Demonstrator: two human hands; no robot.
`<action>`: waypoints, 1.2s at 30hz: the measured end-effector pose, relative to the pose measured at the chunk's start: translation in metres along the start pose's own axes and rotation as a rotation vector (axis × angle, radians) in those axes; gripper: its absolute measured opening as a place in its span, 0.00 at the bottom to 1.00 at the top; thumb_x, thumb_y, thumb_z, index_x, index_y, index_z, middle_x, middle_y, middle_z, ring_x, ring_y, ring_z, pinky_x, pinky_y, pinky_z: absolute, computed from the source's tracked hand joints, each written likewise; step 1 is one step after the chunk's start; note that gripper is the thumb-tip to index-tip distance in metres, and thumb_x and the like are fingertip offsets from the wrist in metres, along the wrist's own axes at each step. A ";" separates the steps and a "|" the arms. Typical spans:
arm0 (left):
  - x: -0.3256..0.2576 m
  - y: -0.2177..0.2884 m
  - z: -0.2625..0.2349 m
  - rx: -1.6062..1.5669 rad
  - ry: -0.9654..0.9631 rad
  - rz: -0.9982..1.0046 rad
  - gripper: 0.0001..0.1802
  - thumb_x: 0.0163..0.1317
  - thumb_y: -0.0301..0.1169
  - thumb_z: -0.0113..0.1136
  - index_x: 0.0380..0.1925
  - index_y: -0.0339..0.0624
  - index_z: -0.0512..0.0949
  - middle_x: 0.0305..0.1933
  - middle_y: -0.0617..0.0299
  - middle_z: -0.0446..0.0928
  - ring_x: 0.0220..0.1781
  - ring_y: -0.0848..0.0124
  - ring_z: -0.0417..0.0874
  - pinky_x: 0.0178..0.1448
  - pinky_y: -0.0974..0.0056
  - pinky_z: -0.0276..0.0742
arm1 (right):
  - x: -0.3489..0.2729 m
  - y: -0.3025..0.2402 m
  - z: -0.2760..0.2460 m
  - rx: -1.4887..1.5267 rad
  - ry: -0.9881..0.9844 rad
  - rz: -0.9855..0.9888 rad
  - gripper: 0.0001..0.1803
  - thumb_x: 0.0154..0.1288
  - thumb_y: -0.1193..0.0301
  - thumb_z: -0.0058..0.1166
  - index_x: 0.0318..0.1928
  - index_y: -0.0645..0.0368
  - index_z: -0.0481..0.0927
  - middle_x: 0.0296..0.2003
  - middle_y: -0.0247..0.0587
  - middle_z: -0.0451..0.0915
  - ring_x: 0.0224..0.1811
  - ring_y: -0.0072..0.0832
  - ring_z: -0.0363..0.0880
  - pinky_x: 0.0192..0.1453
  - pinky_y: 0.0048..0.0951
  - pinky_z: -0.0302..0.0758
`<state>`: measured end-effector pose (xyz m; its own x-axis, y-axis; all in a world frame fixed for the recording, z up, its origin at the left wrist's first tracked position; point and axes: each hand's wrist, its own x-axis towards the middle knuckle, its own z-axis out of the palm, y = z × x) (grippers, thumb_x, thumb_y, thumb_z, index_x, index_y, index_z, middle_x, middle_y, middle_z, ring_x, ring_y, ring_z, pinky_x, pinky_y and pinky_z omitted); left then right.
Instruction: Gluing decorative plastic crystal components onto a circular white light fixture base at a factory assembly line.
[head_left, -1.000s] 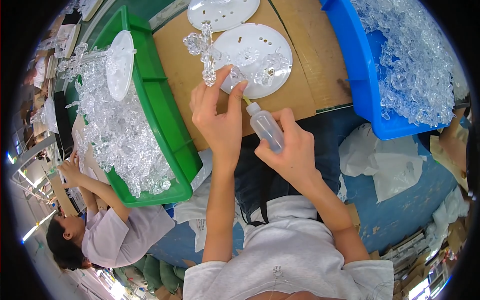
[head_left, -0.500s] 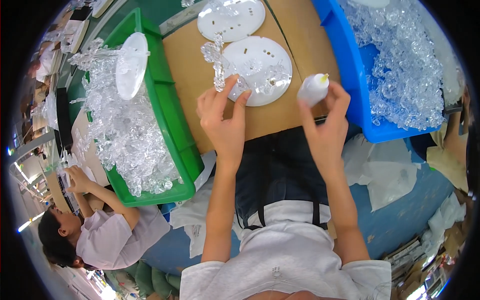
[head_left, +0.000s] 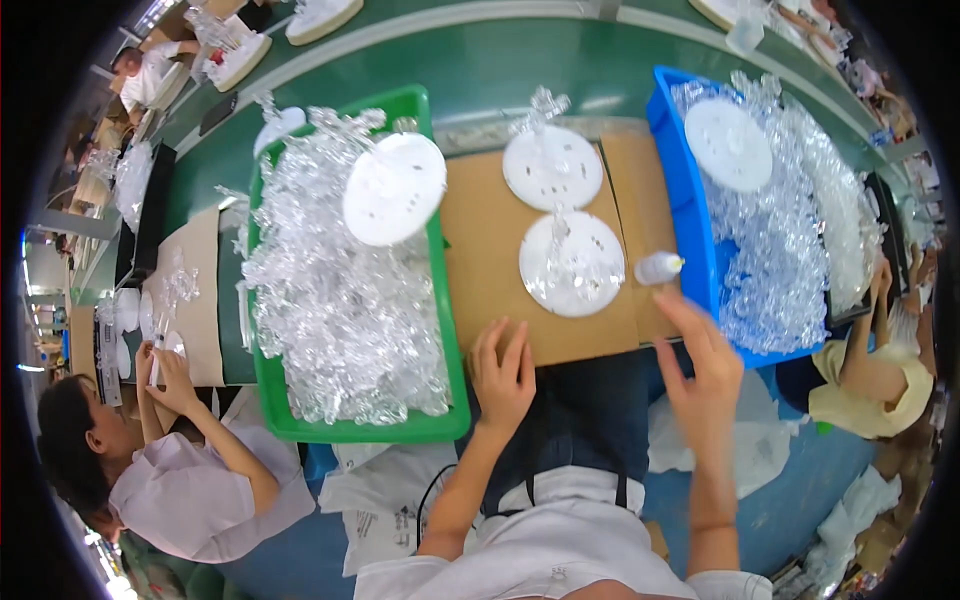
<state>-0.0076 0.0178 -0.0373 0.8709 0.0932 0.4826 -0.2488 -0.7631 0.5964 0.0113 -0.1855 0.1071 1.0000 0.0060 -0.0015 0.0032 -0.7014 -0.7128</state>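
A green bin (head_left: 262,380) sat at the person's left on the table (head_left: 500,70), heaped with clear plastic pieces (head_left: 340,310); a white round disc (head_left: 393,188) lay tilted on top of the heap. A blue bin (head_left: 672,180) stood at the right, also piled with clear pieces (head_left: 790,250) and carrying its own white disc (head_left: 728,144). Between the two bins lay a brown cardboard sheet (head_left: 485,250) bearing two white discs, the far disc (head_left: 552,167) and the near disc (head_left: 572,263), each with clear parts standing on it.

The left hand (head_left: 503,370) rested empty, fingers loosely spread, at the cardboard's near edge, just beside the green bin's corner. The right hand (head_left: 700,360) was open with fingers stretched upward, holding nothing; a small glue bottle (head_left: 658,268) lay on the cardboard just beyond its fingertips, close against the blue bin's wall, whether touching the fingers could not be told.

Bare cardboard remained left of the discs. Another person (head_left: 180,470) worked at the left, close to the green bin's near edge.
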 end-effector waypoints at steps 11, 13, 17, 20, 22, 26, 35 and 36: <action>-0.014 -0.011 0.019 0.055 0.004 0.076 0.23 0.53 0.27 0.56 0.52 0.45 0.76 0.56 0.55 0.73 0.57 0.56 0.73 0.58 0.53 0.67 | 0.175 -0.077 -0.048 -0.765 -0.369 -1.108 0.06 0.46 0.73 0.58 0.28 0.49 0.82 0.27 0.29 0.81 0.33 0.30 0.81 0.33 0.31 0.76; -0.012 -0.011 0.016 0.063 0.002 0.058 0.23 0.53 0.28 0.56 0.52 0.45 0.76 0.56 0.56 0.73 0.57 0.57 0.73 0.58 0.53 0.68 | 0.196 -0.102 -0.088 -0.616 -0.305 -0.969 0.10 0.44 0.75 0.61 0.31 0.51 0.84 0.27 0.33 0.82 0.33 0.31 0.81 0.34 0.30 0.76; -0.013 -0.013 0.015 0.080 -0.014 0.066 0.24 0.53 0.29 0.55 0.53 0.46 0.76 0.57 0.57 0.73 0.59 0.58 0.73 0.58 0.54 0.68 | 0.261 -0.147 -0.121 -0.622 -0.149 -0.666 0.12 0.50 0.78 0.61 0.38 0.59 0.84 0.30 0.41 0.83 0.32 0.32 0.82 0.37 0.28 0.77; -0.012 -0.012 0.014 0.109 -0.044 0.072 0.24 0.54 0.30 0.55 0.53 0.46 0.76 0.57 0.57 0.73 0.60 0.60 0.72 0.58 0.56 0.67 | 0.365 -0.122 -0.104 -0.737 -0.060 -0.810 0.11 0.53 0.71 0.61 0.38 0.61 0.83 0.30 0.44 0.83 0.32 0.37 0.82 0.39 0.33 0.77; -0.013 -0.012 0.019 0.134 -0.021 0.084 0.23 0.54 0.31 0.55 0.54 0.46 0.76 0.57 0.58 0.72 0.60 0.61 0.72 0.57 0.57 0.67 | 0.423 -0.095 -0.068 -0.771 -0.103 -0.755 0.15 0.47 0.65 0.64 0.37 0.57 0.84 0.30 0.48 0.82 0.34 0.45 0.81 0.39 0.41 0.76; -0.014 -0.013 0.026 0.131 -0.019 0.100 0.22 0.56 0.31 0.54 0.53 0.46 0.76 0.58 0.58 0.72 0.61 0.61 0.71 0.60 0.57 0.67 | 0.515 -0.019 -0.003 -0.971 -0.244 -0.581 0.16 0.44 0.64 0.65 0.35 0.56 0.83 0.33 0.48 0.82 0.36 0.44 0.81 0.41 0.41 0.76; -0.019 -0.008 0.016 0.141 -0.050 0.071 0.20 0.59 0.31 0.53 0.52 0.45 0.77 0.58 0.57 0.73 0.61 0.61 0.72 0.63 0.58 0.69 | 0.456 -0.207 0.192 -0.485 -0.127 -0.625 0.46 0.45 0.28 0.53 0.30 0.69 0.78 0.33 0.55 0.82 0.37 0.45 0.82 0.42 0.42 0.77; -0.021 -0.008 0.013 0.148 -0.057 0.056 0.19 0.59 0.30 0.54 0.52 0.45 0.77 0.57 0.57 0.73 0.60 0.61 0.72 0.63 0.58 0.69 | 0.434 -0.243 0.211 -0.468 -0.570 -0.491 0.42 0.46 0.34 0.57 0.30 0.70 0.80 0.31 0.54 0.82 0.37 0.42 0.84 0.41 0.41 0.79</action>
<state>-0.0184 0.0138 -0.0606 0.8814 0.0147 0.4722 -0.2356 -0.8526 0.4665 0.4438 0.1383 0.1318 0.7309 0.6496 -0.2093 0.5581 -0.7454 -0.3646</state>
